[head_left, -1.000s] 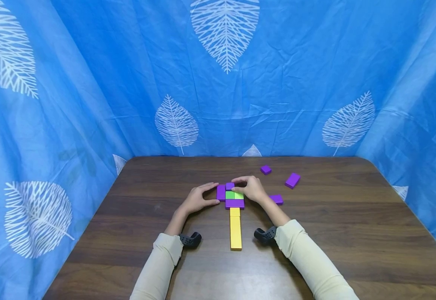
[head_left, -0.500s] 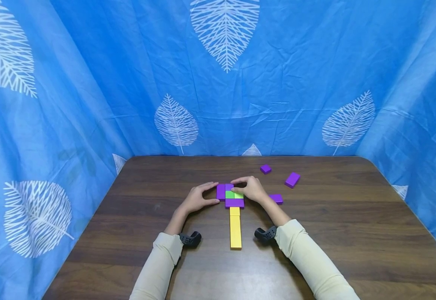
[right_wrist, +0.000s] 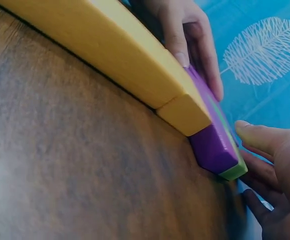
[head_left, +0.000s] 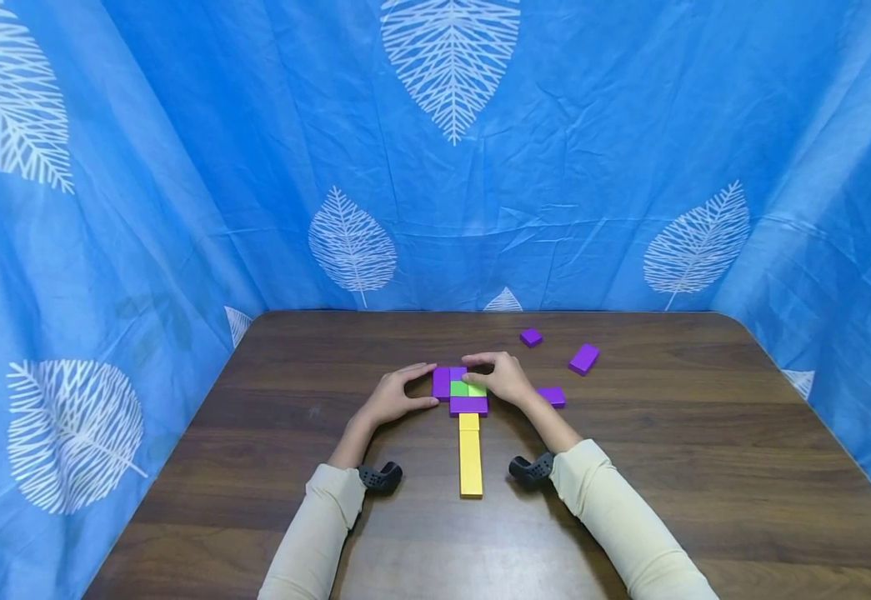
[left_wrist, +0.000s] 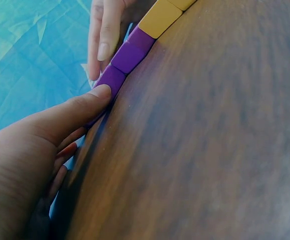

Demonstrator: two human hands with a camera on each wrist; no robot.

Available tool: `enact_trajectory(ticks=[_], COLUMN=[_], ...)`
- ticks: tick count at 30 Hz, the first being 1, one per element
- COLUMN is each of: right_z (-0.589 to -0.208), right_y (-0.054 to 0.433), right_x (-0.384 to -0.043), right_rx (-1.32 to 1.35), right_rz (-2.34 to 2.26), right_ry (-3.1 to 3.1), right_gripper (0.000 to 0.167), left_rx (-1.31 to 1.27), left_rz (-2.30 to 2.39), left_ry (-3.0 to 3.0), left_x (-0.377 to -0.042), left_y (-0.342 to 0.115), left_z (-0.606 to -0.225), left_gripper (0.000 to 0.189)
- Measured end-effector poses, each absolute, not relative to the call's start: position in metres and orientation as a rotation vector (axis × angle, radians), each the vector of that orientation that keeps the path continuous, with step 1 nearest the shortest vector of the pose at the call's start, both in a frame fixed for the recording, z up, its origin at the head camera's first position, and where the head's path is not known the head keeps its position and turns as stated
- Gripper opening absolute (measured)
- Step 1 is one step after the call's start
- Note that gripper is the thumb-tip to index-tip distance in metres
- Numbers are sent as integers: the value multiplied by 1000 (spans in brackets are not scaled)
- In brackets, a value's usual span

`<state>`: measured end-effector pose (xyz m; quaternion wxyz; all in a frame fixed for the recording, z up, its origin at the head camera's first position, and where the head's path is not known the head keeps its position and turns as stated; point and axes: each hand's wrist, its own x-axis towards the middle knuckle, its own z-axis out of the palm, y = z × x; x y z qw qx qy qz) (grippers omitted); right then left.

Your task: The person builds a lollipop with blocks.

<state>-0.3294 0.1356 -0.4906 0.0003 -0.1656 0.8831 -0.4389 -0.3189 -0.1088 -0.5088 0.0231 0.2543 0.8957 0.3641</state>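
My left hand [head_left: 390, 397] holds an upright purple block [head_left: 441, 384] at its near and far ends, between thumb and fingers. In the left wrist view the thumb presses that purple block's [left_wrist: 111, 80] near end. My right hand [head_left: 505, 377] pinches a small purple block [head_left: 458, 372], which lies flush beside the left one; its fingertips partly cover it. Just nearer lie two green blocks [head_left: 459, 388] side by side, the right one partly under the thumb. A crosswise purple block [head_left: 468, 406] borders them, and a yellow strip [head_left: 470, 462] of blocks runs down from it.
Loose purple blocks lie to the right: a small one [head_left: 531, 337], a longer one [head_left: 583, 359], and another [head_left: 552, 397] partly behind the right wrist. A blue leaf-print curtain [head_left: 435, 250] hangs behind the wooden table [head_left: 668, 483].
The right hand has lowered the small purple block from slightly raised to flush against the left purple block and the green ones. The left hand has stayed in place.
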Motion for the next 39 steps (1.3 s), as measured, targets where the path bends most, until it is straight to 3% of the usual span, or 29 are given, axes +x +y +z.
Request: enact_trajectory(ticks=[9, 16, 20, 39], right_z=[-480, -477, -484, -491], right_y=[160, 191, 201, 198], right_x=[-341, -352, -356, -358], right_rx=[-443, 69, 229, 357], right_rz=[-1558, -1641, -1639, -1397], right_ry=[2939, 3140, 3102, 3127], right_gripper=[29, 40, 45, 37], left_rx=[777, 777, 785, 818], left_rz=[1128, 1119, 1112, 1101], left_ry=[2777, 2786, 2786, 2804], left_x=[-319, -318, -318, -318], left_y=[-110, -110, -110, -110], left_z=[-509, -510, -509, -508], left_gripper=[67, 67, 66, 66])
